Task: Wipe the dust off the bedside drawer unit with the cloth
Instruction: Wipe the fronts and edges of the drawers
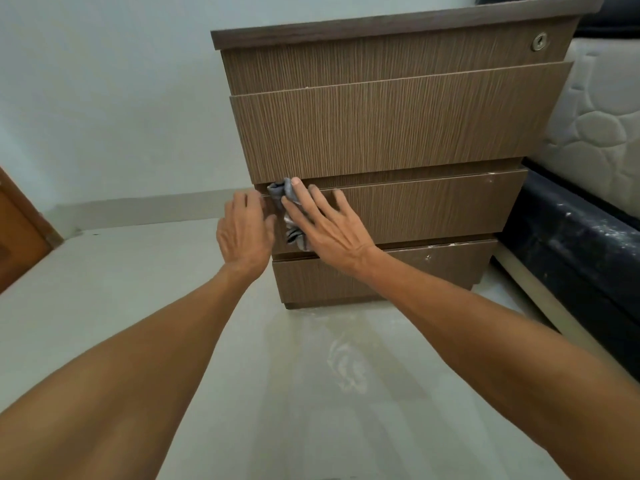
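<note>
A brown wood-grain bedside drawer unit [381, 133] stands on the floor ahead, with several drawer fronts and a round lock at its top right. A small grey cloth [282, 192] lies pressed against the left end of the third drawer front. My right hand [323, 225] lies flat over the cloth, fingers spread, with the index finger holding the cloth at the drawer's top edge. My left hand [244, 230] grips the left edge of the same drawer, fingers curled around the corner. Part of the cloth is hidden under my right palm.
A white quilted mattress [595, 133] on a dark bed base [571, 244] stands right of the unit. A pale wall is behind and a brown wooden door [17, 237] at the far left. The light tiled floor [311, 375] shows white dust smears before the unit.
</note>
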The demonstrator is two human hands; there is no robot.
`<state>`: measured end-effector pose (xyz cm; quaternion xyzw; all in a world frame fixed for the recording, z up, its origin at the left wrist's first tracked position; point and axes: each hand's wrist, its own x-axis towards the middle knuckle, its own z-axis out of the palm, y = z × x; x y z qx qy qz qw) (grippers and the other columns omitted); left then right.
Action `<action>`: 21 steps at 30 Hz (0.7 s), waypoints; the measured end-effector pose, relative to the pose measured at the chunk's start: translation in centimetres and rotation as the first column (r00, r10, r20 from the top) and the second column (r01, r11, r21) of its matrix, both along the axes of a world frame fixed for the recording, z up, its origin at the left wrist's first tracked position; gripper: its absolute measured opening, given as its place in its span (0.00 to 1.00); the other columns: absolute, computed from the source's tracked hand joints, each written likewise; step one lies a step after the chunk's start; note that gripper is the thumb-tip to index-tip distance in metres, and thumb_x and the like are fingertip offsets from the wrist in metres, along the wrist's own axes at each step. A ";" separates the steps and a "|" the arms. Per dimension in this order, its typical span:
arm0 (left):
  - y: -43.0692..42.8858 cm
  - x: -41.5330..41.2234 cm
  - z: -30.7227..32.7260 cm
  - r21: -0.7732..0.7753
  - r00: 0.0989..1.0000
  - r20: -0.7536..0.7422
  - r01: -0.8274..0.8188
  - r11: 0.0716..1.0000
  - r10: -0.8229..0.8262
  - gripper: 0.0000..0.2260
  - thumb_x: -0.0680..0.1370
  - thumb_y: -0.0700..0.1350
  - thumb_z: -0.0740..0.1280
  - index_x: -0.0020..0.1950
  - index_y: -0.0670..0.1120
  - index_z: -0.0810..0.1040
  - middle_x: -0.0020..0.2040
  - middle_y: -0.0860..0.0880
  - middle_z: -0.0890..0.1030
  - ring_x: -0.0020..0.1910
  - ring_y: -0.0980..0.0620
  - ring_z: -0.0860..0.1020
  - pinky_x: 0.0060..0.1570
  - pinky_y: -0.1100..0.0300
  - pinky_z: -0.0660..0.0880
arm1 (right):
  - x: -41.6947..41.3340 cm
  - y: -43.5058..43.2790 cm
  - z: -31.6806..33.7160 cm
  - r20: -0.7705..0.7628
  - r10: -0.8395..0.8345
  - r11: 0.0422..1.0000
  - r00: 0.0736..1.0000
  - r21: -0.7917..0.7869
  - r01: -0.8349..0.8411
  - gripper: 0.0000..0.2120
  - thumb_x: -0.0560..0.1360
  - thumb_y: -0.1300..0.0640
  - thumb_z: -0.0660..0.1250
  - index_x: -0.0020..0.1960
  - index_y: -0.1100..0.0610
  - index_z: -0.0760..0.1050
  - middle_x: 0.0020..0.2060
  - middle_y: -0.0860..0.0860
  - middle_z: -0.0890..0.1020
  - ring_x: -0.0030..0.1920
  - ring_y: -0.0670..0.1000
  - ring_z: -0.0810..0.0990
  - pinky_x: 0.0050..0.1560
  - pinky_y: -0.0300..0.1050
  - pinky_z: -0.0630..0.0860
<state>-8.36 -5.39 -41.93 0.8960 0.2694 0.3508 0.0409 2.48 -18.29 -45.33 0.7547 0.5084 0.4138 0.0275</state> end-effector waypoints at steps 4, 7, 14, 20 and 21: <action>-1.1 0.6 -0.9 0.017 1.000 0.000 -0.003 1.000 0.003 0.14 0.75 0.43 0.70 0.57 0.43 0.71 0.54 0.43 0.72 0.51 0.44 0.74 0.45 0.50 0.74 | 0.6 -0.4 -1.0 -0.045 -0.056 0.998 0.997 -0.019 0.055 0.43 0.77 0.37 0.60 0.80 0.56 0.44 0.79 0.61 0.49 0.79 0.61 0.49 0.74 0.68 0.51; -1.6 1.1 -1.7 0.025 1.000 0.007 -0.003 1.000 0.003 0.18 0.74 0.44 0.72 0.59 0.44 0.70 0.56 0.43 0.72 0.52 0.44 0.73 0.46 0.51 0.73 | 1.4 -1.9 -1.8 -0.058 -0.111 0.993 0.992 -0.048 0.108 0.44 0.76 0.39 0.62 0.80 0.57 0.42 0.79 0.62 0.48 0.79 0.61 0.46 0.75 0.67 0.48; -2.3 1.5 -2.5 -0.012 0.998 0.055 0.001 1.000 0.000 0.22 0.75 0.44 0.71 0.65 0.43 0.68 0.60 0.41 0.70 0.55 0.43 0.73 0.49 0.49 0.73 | 5.5 -8.7 -2.7 -0.096 -0.157 0.987 0.983 0.022 0.160 0.44 0.76 0.39 0.62 0.80 0.58 0.45 0.78 0.64 0.46 0.78 0.63 0.46 0.75 0.67 0.46; -2.5 1.7 -2.6 -0.010 0.998 0.059 -0.010 1.000 0.010 0.22 0.75 0.43 0.71 0.66 0.42 0.68 0.60 0.40 0.70 0.56 0.41 0.74 0.49 0.48 0.73 | 8.3 -14.8 -2.6 -0.260 -0.344 0.910 0.902 0.144 0.388 0.44 0.76 0.37 0.59 0.80 0.59 0.44 0.77 0.67 0.47 0.78 0.65 0.45 0.75 0.67 0.45; -2.5 1.7 -2.6 -0.011 0.998 0.058 -0.011 1.000 0.011 0.22 0.75 0.43 0.71 0.66 0.42 0.68 0.60 0.39 0.70 0.56 0.41 0.74 0.49 0.48 0.73 | 8.6 -15.7 -2.5 -0.310 -0.368 0.886 0.876 0.169 0.432 0.44 0.77 0.38 0.59 0.80 0.60 0.44 0.77 0.68 0.46 0.78 0.66 0.45 0.75 0.67 0.45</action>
